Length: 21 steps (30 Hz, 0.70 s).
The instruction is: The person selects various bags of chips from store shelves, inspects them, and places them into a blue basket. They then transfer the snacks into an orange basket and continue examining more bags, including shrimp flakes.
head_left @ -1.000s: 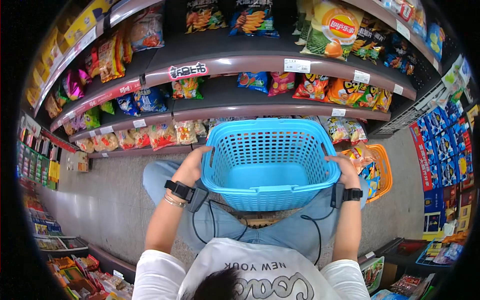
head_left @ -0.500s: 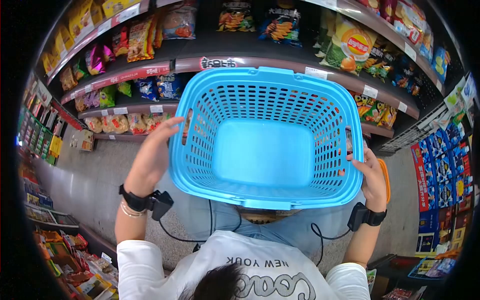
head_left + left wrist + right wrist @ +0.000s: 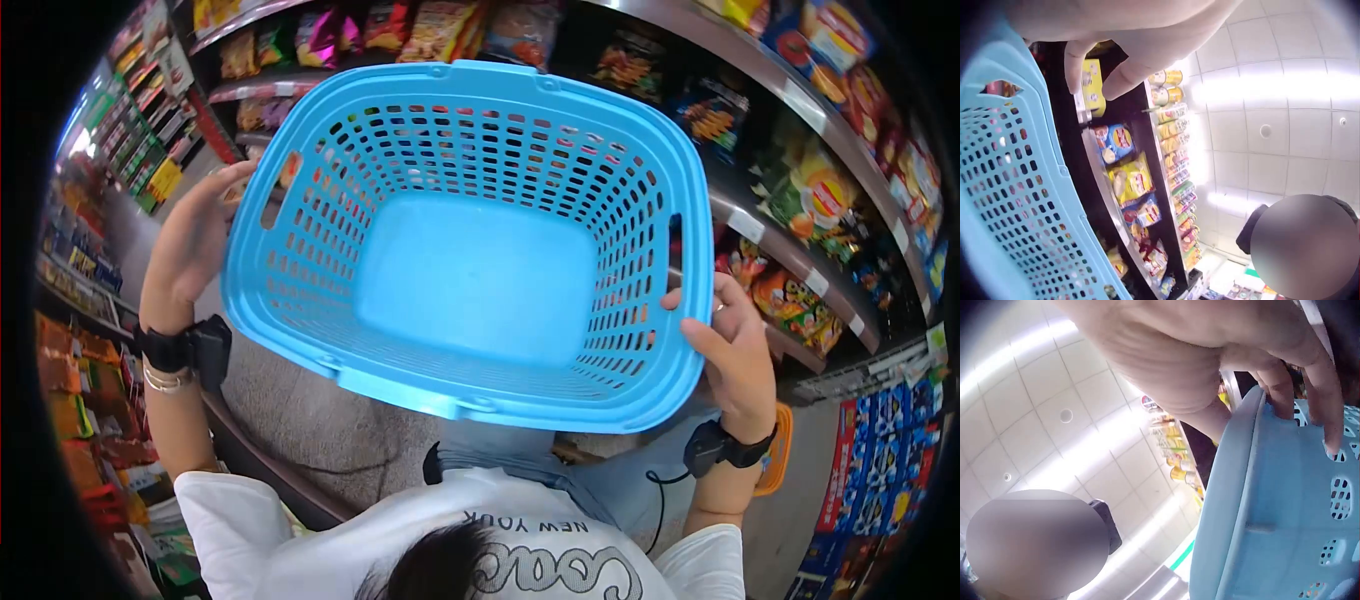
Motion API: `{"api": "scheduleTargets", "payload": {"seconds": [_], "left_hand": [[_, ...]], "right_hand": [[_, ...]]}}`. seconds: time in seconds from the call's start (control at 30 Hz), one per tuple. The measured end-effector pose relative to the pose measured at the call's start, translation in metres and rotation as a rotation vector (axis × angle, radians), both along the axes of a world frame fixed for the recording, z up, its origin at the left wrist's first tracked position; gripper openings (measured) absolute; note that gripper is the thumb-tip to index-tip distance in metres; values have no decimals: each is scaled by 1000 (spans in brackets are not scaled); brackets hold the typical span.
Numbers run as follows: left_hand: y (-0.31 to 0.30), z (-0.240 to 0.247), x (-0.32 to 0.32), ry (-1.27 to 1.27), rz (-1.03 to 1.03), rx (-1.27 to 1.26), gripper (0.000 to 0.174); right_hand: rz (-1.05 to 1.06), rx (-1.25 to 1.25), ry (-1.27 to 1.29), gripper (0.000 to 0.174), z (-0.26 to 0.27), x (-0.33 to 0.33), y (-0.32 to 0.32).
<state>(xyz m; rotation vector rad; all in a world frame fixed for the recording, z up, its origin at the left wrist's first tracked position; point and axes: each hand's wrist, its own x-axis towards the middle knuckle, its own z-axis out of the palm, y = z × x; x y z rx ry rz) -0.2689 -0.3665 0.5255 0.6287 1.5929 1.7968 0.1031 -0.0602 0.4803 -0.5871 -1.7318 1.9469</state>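
Observation:
A blue plastic basket (image 3: 470, 285) with slotted walls is held up in front of the person's body, its inside bare. My right hand (image 3: 738, 345) grips its right side, with the thumb over the rim and a fingertip showing at the handle slot. In the right wrist view, several fingers (image 3: 1322, 387) lie along the outer wall. At the opposite side, my left hand (image 3: 195, 235) is against or close beside the rim, behind the left handle slot. Its fingers (image 3: 1124, 78) extend loosely past the basket in the left wrist view, not wrapped round the rim.
Shelves of snack bags (image 3: 710, 110) curve along the front and right. Packaged goods (image 3: 75, 400) line the left side. An orange basket (image 3: 776, 455) stands on the floor by the right forearm. A cable (image 3: 655, 510) hangs near the right leg.
The blue basket has come up from the lap toward the head camera, moving left and tilting. My left hand has loosened from its slot. The view has swung relative to the shelves.

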Motion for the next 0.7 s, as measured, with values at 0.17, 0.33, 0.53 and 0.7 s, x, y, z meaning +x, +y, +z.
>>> {"api": "scheduleTargets", "payload": {"seconds": [0.17, 0.33, 0.53, 0.7], "left_hand": [[-58, -32, -80, 31, 149, -120, 43], [-83, -125, -140, -167, 330, -331, 48], [-102, -255, -163, -267, 452, -337, 46], [-126, -366, -178, -284, 604, -379, 44]], "right_hand": [[153, -1, -63, 43, -26, -89, -18], [214, -121, -169, 46, -105, -185, -43], [190, -82, -555, 37, -259, -271, -58], [144, -269, -705, 43, -493, -301, -64]]}}
